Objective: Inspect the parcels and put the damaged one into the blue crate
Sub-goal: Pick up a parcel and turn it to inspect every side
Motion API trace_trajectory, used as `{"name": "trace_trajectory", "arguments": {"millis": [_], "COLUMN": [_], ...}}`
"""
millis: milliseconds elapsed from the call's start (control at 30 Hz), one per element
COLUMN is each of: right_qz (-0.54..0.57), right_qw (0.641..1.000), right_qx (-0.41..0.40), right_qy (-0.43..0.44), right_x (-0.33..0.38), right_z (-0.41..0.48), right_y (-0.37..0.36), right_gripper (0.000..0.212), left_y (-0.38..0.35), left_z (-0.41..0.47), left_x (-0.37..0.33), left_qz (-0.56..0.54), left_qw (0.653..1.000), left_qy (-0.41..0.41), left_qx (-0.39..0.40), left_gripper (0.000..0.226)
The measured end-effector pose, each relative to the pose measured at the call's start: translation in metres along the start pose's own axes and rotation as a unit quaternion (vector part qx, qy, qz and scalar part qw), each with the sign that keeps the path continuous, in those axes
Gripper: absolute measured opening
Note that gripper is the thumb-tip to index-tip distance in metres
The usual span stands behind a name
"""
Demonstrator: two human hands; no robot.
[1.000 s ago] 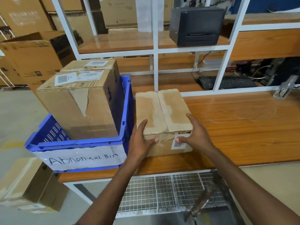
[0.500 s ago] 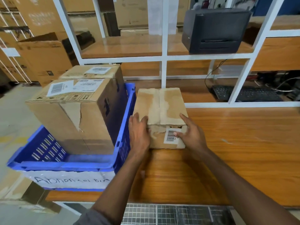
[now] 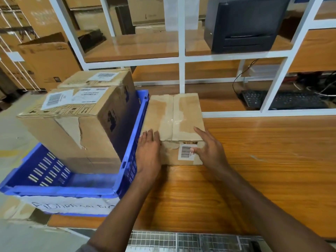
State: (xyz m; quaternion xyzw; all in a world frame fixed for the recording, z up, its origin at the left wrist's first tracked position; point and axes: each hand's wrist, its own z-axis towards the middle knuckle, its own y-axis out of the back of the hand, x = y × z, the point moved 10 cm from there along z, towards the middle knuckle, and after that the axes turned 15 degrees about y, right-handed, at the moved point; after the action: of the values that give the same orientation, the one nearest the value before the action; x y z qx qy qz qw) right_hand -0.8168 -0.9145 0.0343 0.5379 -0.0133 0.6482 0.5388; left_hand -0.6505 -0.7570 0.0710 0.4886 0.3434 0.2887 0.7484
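Head view. A small taped parcel (image 3: 174, 117) sits on the wooden counter (image 3: 263, 160), outside the blue crate (image 3: 134, 142), with its left side against the crate's wall. Tape on its top is peeled and ragged. A barcode label (image 3: 184, 151) is on its near face.

The left hand (image 3: 148, 155) lies flat over the parcel's near left corner, fingers (image 3: 151, 135) straight and together, not curled round anything. The right hand (image 3: 209, 151) is at the near right corner, forefinger stretched along the top edge and thumb tip touching the label. It is open, touching rather than gripping.

The crate holds a large carton (image 3: 72, 139) with its front face torn, and a second carton (image 3: 98, 79) stands behind it. A handwritten paper sign (image 3: 72, 204) on the crate front is blurred. A black printer (image 3: 243, 24) stands on the upper shelf and a keyboard (image 3: 283, 100) lies on the lower one.
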Motion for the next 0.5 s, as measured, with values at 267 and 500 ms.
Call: {"name": "trace_trajectory", "arguments": {"millis": [267, 500], "right_qz": [-0.021, -0.138], "right_qw": [1.000, 0.990], "right_qx": [0.013, -0.026], "right_qy": [0.002, -0.011], "right_x": [0.002, 0.048], "right_z": [0.002, -0.009], "right_y": [-0.002, 0.010], "right_gripper": [0.083, 0.071], "left_y": [-0.001, 0.040], "left_z": [0.004, -0.034], "left_x": [-0.005, -0.005], "left_qz": [-0.002, -0.134], "left_qw": [0.999, 0.988], "left_qy": [-0.027, -0.053], "left_qx": [0.018, 0.047], "left_gripper": [0.068, 0.071]}}
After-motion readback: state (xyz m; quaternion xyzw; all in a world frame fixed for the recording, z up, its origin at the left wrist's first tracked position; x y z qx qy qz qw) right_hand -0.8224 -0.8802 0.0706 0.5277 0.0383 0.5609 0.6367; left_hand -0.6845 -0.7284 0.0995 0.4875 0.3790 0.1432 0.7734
